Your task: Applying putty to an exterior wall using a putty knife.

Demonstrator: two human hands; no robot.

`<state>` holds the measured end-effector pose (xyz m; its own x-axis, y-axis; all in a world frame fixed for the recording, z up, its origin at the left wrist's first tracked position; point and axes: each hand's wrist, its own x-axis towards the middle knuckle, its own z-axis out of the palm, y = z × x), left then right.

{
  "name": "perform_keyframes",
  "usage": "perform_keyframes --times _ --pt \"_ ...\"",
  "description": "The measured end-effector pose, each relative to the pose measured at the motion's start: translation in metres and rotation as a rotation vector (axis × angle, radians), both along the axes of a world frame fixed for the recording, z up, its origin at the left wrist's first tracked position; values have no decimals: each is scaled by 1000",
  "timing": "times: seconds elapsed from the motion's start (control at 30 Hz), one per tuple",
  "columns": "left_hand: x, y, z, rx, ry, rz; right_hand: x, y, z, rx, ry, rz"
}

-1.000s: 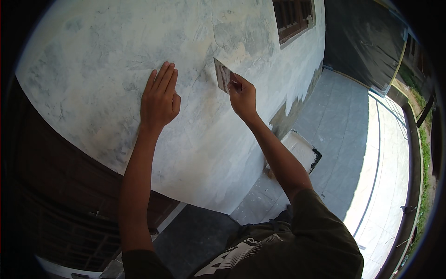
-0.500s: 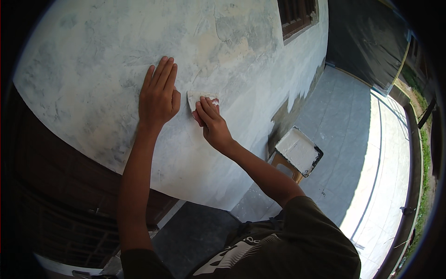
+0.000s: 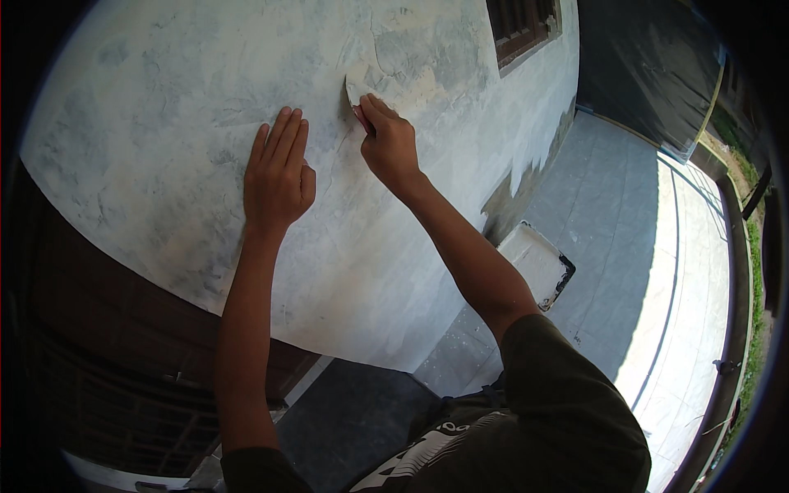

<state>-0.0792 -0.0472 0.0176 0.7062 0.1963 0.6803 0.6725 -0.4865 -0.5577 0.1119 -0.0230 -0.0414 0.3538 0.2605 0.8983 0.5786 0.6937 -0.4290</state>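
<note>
A wall (image 3: pixel 189 49) with patchy white and grey filler stretches across the view in front of me. My left hand (image 3: pixel 278 177) lies flat against it, fingers stretched out and holding nothing. To the right and a little higher, my right hand (image 3: pixel 390 144) is closed around a putty knife (image 3: pixel 355 89) with a reddish handle. Its pale, filler-smeared blade touches the wall beside a rough beige patch. My fingers cover most of the handle.
A black-rimmed tray (image 3: pixel 538 261) of white paste stands low on the right, partly behind my right forearm. A barred window (image 3: pixel 522 31) is at the upper right. Grey floor tiles (image 3: pixel 604 214) run alongside the wall; a dark door (image 3: pixel 107 312) is at lower left.
My right hand has moved up the wall with the putty knife, and its blade has turned. My left hand stays almost in place. My right forearm now covers part of the tray.
</note>
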Motion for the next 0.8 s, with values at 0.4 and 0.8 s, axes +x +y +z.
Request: perform_keyframes --times 0.4,0.8 --pt "-5 3 -3 23 6 -32 13 -74 -139 -691 453 933" --pt "-15 -7 3 10 14 -25 43 1 -7 -116 327 256"
